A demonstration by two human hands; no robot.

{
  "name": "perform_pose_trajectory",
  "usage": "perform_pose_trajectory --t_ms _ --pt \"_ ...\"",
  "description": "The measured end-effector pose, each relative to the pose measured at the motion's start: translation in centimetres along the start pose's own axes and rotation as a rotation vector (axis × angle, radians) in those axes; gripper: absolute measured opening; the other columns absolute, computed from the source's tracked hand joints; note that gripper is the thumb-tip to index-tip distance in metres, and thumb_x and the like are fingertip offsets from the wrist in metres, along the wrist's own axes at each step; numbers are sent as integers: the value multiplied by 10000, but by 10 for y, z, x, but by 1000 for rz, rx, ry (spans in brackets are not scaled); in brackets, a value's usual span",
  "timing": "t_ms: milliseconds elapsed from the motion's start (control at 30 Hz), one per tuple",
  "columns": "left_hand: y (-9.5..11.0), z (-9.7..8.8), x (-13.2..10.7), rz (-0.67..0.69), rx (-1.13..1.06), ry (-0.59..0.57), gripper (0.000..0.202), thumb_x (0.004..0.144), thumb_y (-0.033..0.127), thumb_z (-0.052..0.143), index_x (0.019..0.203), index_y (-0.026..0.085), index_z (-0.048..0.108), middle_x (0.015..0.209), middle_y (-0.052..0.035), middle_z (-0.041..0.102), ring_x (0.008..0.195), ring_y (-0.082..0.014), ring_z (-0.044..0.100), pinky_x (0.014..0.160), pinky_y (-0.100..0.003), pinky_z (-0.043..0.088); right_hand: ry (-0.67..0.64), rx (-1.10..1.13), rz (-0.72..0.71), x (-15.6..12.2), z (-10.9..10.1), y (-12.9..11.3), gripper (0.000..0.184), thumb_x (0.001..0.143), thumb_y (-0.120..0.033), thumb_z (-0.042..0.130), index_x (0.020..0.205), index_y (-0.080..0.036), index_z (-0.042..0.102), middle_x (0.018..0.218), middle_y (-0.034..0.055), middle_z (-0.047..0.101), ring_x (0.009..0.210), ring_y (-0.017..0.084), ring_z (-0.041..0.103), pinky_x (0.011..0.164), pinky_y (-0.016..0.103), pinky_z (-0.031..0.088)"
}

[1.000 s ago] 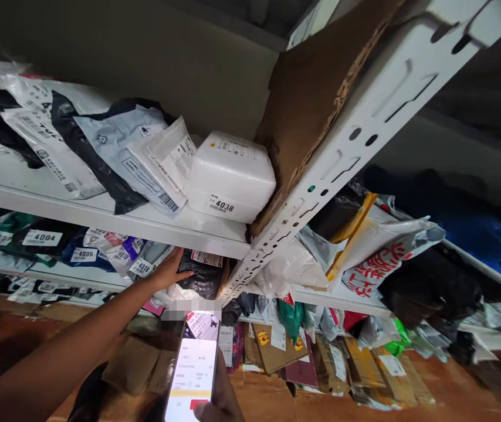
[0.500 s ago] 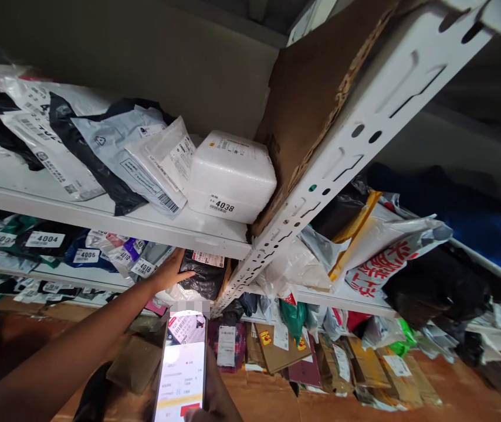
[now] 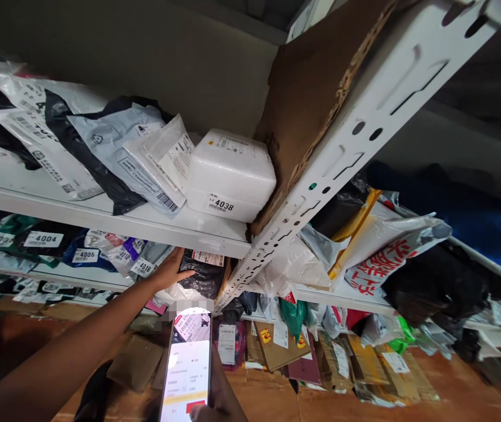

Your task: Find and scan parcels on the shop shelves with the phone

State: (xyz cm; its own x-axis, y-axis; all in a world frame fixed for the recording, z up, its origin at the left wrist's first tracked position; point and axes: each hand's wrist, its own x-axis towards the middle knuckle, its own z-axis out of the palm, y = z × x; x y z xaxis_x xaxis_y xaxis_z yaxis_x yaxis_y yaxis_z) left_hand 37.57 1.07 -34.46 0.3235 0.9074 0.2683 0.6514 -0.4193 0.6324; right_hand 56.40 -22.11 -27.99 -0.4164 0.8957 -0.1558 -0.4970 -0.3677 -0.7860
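Gripping at the lower centre of the frame, the left hand (image 3: 171,273) has the black parcel (image 3: 207,282) by its left edge, thumb across the front, most fingers out of sight. It's under the upper shelf (image 3: 57,208), beside the perforated post (image 3: 342,143), and that hold looks meant to steady it with the printed label (image 3: 207,257) uncovered. Down at bottom centre, the right hand (image 3: 223,394) is closed around a phone (image 3: 185,375), thumb at the red button (image 3: 196,405); a label shows on screen, so the angle presumably suits the camera. Mid-frame, the white box (image 3: 233,176) marked 4038 sits just beside a cardboard sheet (image 3: 298,99), probably serving as a partition. Over left, tags 4004 (image 3: 43,239) and 4006 (image 3: 85,255) face outward, likely for quick reading.
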Motion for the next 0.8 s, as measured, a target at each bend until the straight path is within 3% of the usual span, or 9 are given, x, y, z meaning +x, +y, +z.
perform_pose_trajectory --t_ms 267,467,800 --pt "1 0 -1 -18 7 -9 676 765 478 568 1290 112 351 1253 -193 495 1275 -316 413 1044 -443 368 -40 -18 15 2 3 -6 992 569 -426 787 1412 -228 303 1241 93 626 1130 379 567 975 528 399" --pt "-2 2 -1 -5 4 5 671 773 507 560 1306 160 345 1238 -162 509 1303 -301 384 1052 -439 364 -39 26 -24 3 3 -3 995 563 -431 791 1409 -230 307 1217 89 638 1161 378 544 1018 545 348" --pt "-3 2 -1 -10 4 -1 700 772 514 557 1323 142 338 1274 -179 494 1281 -319 406 1045 -458 361 -34 26 16 3 -4 5 1094 554 -451 797 1446 -212 210 1255 113 614 1104 366 581 925 489 428"
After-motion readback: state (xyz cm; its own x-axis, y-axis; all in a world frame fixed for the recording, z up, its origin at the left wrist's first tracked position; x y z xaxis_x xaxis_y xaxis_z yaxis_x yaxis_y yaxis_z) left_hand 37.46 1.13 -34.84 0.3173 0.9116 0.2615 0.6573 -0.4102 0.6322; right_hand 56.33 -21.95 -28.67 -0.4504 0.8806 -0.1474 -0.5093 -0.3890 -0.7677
